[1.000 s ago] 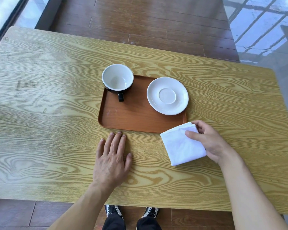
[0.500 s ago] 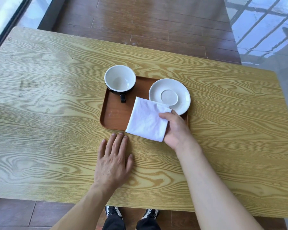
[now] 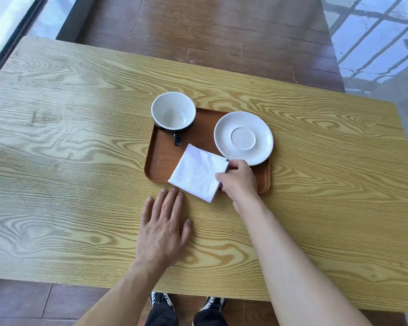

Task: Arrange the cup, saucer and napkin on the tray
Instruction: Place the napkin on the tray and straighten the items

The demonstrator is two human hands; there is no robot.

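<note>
Placement of the napkin. The right hand (image 3: 239, 178) pinches the right edge of the folded white napkin (image 3: 198, 174), which lies on the brown tray (image 3: 159, 165) with its near corner overhanging the rim. The left hand (image 3: 161, 231) rests spread flat on the counter (image 3: 80, 161), probably for support. The cup (image 3: 173, 112) and saucer (image 3: 243, 138) stand apart at the tray's far side, leaving the near area for the napkin.

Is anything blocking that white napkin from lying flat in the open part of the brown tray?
Nothing visible does. The folded white napkin, pinched by the right hand, overhangs the brown tray's near rim; bare tray floor lies beside it.
</note>
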